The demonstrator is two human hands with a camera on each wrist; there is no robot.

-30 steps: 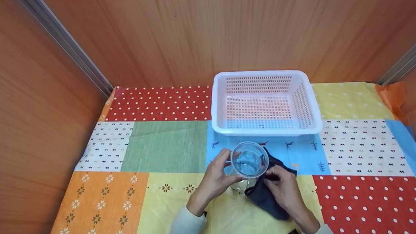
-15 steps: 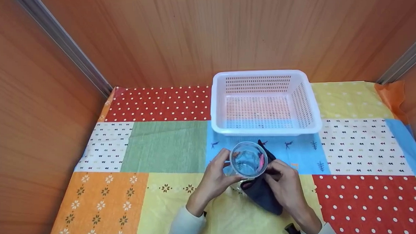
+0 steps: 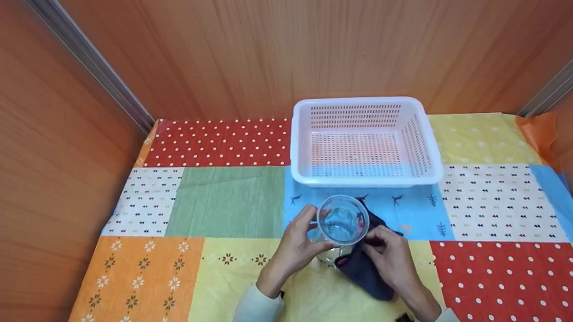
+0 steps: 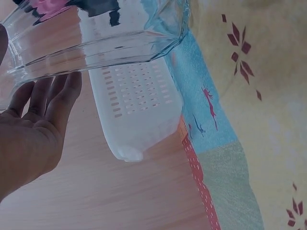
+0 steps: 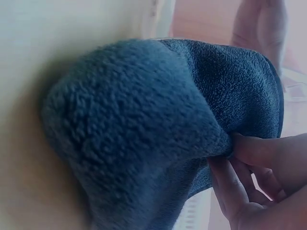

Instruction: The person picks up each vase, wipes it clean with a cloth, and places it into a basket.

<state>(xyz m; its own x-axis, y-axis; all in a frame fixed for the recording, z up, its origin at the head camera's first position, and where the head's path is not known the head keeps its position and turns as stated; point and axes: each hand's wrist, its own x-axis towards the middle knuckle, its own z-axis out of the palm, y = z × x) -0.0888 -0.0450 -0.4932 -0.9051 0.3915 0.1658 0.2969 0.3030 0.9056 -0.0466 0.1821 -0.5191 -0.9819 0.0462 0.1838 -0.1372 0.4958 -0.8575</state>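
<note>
We curl our left hand (image 3: 295,249) round the glass (image 3: 343,221); our right hand (image 3: 394,258), beside it, pinches the cloth (image 3: 365,275) in its fingers (image 5: 229,184).

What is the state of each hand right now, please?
Left hand: holding the clear container, fingers around its side.
Right hand: closed, pinching the dark cloth beside the container.

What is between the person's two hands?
The head view shows a clear glass container, held by the left hand, and a dark cloth, pinched by the right hand.
</note>
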